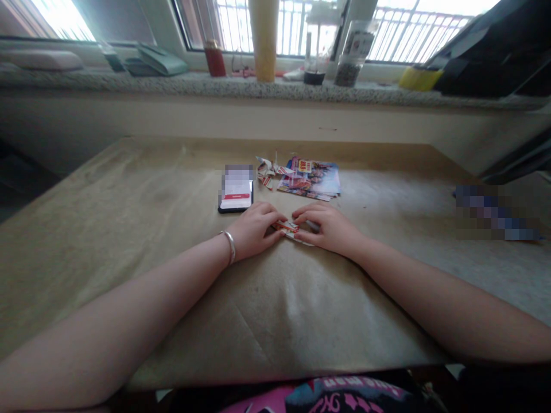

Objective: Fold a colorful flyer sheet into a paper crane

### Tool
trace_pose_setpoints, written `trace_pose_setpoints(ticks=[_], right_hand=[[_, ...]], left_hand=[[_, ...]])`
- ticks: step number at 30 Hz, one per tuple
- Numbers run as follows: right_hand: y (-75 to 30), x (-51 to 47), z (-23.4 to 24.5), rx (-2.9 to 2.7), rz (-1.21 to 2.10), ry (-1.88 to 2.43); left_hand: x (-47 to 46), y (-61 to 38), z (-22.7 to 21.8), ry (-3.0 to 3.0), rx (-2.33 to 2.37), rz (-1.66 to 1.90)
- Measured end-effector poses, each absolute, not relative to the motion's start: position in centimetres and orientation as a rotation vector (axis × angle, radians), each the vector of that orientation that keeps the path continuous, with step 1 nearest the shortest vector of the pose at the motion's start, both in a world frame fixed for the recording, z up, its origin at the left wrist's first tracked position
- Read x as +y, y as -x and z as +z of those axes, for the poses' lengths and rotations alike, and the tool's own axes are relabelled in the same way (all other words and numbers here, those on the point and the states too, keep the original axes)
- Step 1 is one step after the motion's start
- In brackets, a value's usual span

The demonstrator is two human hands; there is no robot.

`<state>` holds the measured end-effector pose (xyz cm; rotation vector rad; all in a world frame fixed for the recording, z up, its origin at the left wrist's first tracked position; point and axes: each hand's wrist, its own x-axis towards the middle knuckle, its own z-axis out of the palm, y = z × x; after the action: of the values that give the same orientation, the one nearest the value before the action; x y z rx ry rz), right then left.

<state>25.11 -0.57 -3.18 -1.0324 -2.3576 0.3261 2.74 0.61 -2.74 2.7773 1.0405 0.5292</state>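
Observation:
A small piece of folded printed paper (293, 227), white with red and yellow print, lies on the table between my hands. My left hand (257, 230), with a silver bracelet at its wrist, pinches the left end between thumb and fingers. From the other side, my right hand (330, 229) has curved fingers and its thumb at the right end of the strip, closed about it. The fingers partly cover the paper. Just beyond my left hand is a phone (236, 197) with its screen lit and partly blurred.
Past my hands lie a stack of colourful printed leaflets (318, 179) and several folded paper pieces (267, 172). A blurred flat item (495, 213) is at the right. Bottles and other items stand on the granite windowsill (275, 87) behind the table (172, 172).

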Motion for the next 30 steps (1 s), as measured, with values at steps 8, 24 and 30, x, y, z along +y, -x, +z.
trace_pose_setpoints(ticks=[8, 24, 30], right_hand=[[-24.8, -0.7, -3.3, -2.283, 0.430, 1.103], [-24.1, -1.5, -3.0, -2.163, 0.435, 1.211], [-24.1, -1.5, -2.9, -2.161, 0.427, 1.214]], left_hand=[[0.4, -2.8, -2.8, -2.792, 1.028, 0.531], [0.4, -2.9, -2.5, -2.627, 1.009, 0.656], [0.4, -3.0, -2.7, -2.649, 0.977, 0.752]])
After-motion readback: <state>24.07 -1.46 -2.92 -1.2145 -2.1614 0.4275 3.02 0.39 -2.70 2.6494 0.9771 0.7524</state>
